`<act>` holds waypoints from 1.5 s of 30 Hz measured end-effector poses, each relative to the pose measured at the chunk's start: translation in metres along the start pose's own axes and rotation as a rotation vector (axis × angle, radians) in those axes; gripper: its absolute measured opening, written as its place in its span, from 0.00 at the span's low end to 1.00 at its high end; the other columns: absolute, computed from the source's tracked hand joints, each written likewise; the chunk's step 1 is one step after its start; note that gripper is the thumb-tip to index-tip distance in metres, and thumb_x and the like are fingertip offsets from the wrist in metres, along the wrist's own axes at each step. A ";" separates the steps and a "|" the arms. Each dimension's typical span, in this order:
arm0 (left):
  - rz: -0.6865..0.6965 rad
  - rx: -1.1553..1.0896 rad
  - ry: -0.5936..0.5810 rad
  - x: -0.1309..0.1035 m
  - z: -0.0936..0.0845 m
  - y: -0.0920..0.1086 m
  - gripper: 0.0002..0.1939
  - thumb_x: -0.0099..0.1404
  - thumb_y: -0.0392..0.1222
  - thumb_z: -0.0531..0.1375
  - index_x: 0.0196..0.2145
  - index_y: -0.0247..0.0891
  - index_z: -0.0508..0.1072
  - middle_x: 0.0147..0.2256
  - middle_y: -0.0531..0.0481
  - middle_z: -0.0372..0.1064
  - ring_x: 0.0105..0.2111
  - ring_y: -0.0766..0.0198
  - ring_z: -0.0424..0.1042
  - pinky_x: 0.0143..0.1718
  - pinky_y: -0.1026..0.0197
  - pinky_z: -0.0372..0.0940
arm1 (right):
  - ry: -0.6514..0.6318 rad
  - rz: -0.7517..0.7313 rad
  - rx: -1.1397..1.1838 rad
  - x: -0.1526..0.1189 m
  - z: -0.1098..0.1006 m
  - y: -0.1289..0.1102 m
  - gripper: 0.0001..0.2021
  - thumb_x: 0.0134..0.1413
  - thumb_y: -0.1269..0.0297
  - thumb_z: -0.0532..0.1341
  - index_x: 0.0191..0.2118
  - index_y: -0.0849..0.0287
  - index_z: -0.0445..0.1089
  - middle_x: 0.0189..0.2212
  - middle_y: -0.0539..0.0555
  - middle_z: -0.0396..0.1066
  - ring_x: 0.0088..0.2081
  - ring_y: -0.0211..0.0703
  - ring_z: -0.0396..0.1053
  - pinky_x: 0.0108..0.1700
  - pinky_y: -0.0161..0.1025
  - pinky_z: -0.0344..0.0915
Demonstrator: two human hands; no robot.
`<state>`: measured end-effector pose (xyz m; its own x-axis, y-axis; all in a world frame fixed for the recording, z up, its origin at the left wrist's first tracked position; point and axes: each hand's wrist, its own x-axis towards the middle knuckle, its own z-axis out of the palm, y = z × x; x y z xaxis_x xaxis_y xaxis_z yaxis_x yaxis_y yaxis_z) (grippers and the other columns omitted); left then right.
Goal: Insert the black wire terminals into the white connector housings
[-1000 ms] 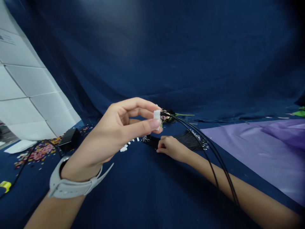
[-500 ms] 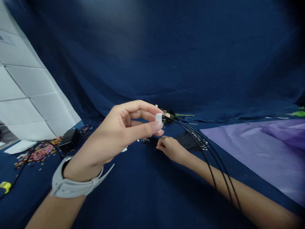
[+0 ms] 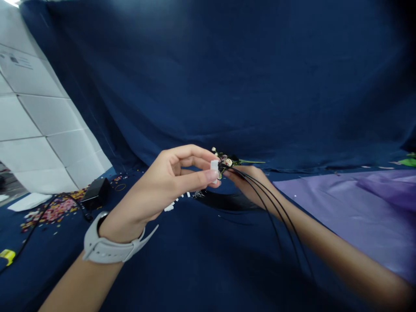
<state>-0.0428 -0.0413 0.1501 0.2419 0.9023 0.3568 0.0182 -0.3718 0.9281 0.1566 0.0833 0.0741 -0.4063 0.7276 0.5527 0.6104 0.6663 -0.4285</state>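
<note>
Between the thumb and fingers of my left hand (image 3: pixel 175 173), a small white connector housing (image 3: pixel 214 165) is pinched upright. Several black wires (image 3: pixel 260 184) leave its right side and curve down in front of my right forearm. My right hand (image 3: pixel 248 184) is raised just right of the connector, behind those wires. Its fingers look drawn together, but the tips are partly hidden, and what they hold cannot be made out. Below both hands lies a bundle of black wires (image 3: pixel 230 202) with shiny metal ends (image 3: pixel 199 194) at its left.
Small white pieces (image 3: pixel 169 207) lie left of the bundle. Flowers (image 3: pixel 227 160) are behind my hands. At left are a black box-shaped adapter (image 3: pixel 96 193), scattered coloured bits (image 3: pixel 60 208), a yellow item (image 3: pixel 8 256) and white panels (image 3: pixel 65 130). Purple sheeting (image 3: pixel 344 203) covers the right.
My right hand has risen from the wire bundle on the table to beside the connector. My left hand still pinches the connector, with the view slightly shifted.
</note>
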 end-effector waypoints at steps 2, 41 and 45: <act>-0.006 0.006 0.010 0.000 0.000 0.000 0.07 0.59 0.34 0.66 0.36 0.42 0.77 0.34 0.53 0.75 0.34 0.68 0.76 0.29 0.74 0.66 | 0.072 0.015 -0.066 -0.001 -0.018 -0.013 0.17 0.63 0.53 0.54 0.38 0.62 0.70 0.27 0.49 0.69 0.28 0.34 0.66 0.34 0.37 0.65; -0.042 -0.239 -0.021 0.001 0.008 0.001 0.07 0.58 0.33 0.67 0.34 0.38 0.73 0.29 0.56 0.73 0.30 0.72 0.76 0.31 0.77 0.69 | 0.278 -0.190 0.236 -0.047 -0.062 -0.111 0.07 0.52 0.60 0.64 0.25 0.51 0.71 0.15 0.42 0.66 0.16 0.29 0.61 0.13 0.25 0.55; -0.043 -0.238 -0.029 0.000 0.008 0.001 0.08 0.58 0.32 0.66 0.35 0.37 0.73 0.29 0.55 0.73 0.30 0.72 0.76 0.31 0.77 0.69 | 0.236 -0.177 0.327 -0.046 -0.063 -0.107 0.07 0.49 0.55 0.66 0.27 0.50 0.73 0.19 0.43 0.69 0.17 0.32 0.65 0.13 0.28 0.56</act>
<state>-0.0354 -0.0436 0.1500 0.2740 0.9081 0.3167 -0.1990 -0.2687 0.9425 0.1524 -0.0322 0.1393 -0.2953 0.5659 0.7698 0.2828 0.8213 -0.4954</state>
